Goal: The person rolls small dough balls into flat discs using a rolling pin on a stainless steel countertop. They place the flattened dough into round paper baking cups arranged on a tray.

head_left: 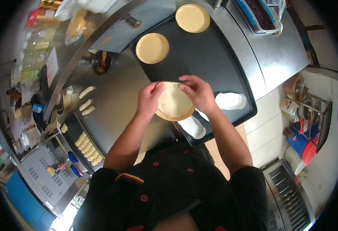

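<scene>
My left hand (147, 99) grips the left rim of a round, fluted baking case (175, 101), tan outside and pale within. At the upper right of its rim, my right hand (200, 93) holds it with the thumb inside and the fingers bent. The case is raised over the near part of a black baking tray (206, 57). On that tray lie two round fluted cases, one at the far left corner (152, 48) and one at the far end (192, 18). White fluted paper cases (231, 101) lie near my right forearm, one partly hidden by it.
Dough strips (86, 91) lie on the steel worktop (122, 86) at left. A smaller tray there carries rows of shaped dough (89, 147). A dark bowl (102, 62) stands beyond. At the far right is a plastic box (262, 17) of dark crumbly food.
</scene>
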A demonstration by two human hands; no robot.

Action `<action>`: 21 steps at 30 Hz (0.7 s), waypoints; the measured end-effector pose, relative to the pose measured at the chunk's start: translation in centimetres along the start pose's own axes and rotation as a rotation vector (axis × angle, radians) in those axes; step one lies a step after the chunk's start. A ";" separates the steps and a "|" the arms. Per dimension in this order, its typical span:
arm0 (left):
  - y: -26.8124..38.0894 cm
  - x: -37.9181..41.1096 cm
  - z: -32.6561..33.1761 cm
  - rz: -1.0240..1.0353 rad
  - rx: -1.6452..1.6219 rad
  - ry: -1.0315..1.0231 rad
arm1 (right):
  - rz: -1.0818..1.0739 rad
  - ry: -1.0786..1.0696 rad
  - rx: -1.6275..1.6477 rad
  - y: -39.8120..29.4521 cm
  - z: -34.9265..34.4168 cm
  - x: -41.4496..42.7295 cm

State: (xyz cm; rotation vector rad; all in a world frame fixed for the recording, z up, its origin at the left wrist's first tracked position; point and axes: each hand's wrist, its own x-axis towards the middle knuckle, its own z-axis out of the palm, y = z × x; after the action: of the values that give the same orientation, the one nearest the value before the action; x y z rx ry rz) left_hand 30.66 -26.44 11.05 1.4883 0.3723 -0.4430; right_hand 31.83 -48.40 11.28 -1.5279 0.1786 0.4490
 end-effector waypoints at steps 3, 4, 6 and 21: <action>0.2 -3.4 -2.0 -0.008 -0.096 0.007 | 0.151 -0.037 0.066 0.1 1.6 -1.7; 0.7 -4.8 -1.9 0.041 -0.047 0.018 | 0.129 -0.041 0.009 -0.8 2.4 -2.7; 0.4 -7.3 -3.6 0.115 0.199 -0.007 | 0.050 -0.060 -0.027 -1.4 4.7 -5.0; -1.1 -26.8 -17.3 0.264 -0.169 0.074 | -0.270 -0.159 -0.186 -6.2 21.4 -20.4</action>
State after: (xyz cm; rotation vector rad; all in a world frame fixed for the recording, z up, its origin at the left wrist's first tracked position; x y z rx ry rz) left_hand 7.54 -7.79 22.56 1.3682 0.2592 -0.1431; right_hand 12.26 -30.63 25.96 -1.6621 -0.1967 0.3765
